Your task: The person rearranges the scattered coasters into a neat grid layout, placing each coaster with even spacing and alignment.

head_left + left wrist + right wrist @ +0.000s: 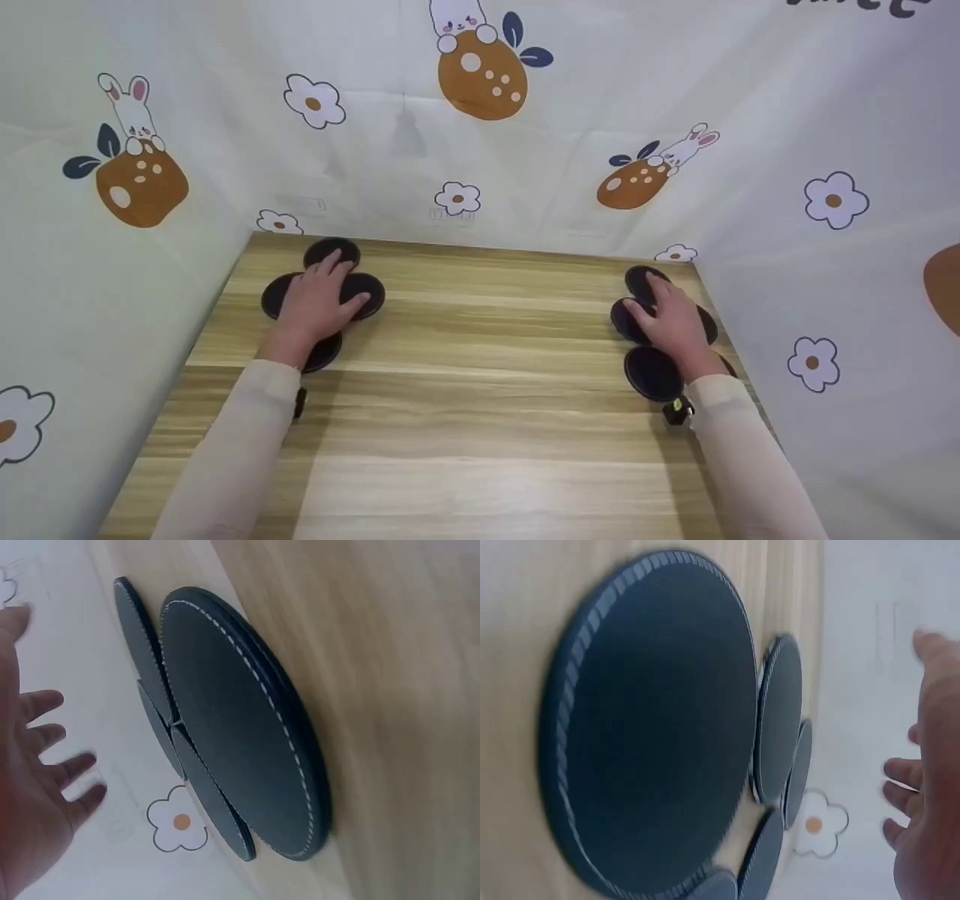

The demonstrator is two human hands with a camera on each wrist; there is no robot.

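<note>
Several round black coasters with pale stitched edges lie in two clusters on the wooden table. My left hand point(316, 298) hovers over the left cluster, its fingers spread and apart from the stitched coaster point(232, 727) in the left wrist view. Beneath that hand, a far coaster point(330, 250) and a near coaster point(324, 354) show. Over the right cluster is my right hand point(673, 321), fingers loosely extended, holding nothing. A large coaster point(656, 727) fills the right wrist view, with smaller-looking ones behind it. Parts of both clusters are hidden under the hands.
The wood-grain table point(480, 360) stretches between the two clusters. A pale cloth point(375, 172) printed with rabbits, fruit and flowers stands as walls along the back and both sides. A small black device point(677, 411) sits at the right wrist.
</note>
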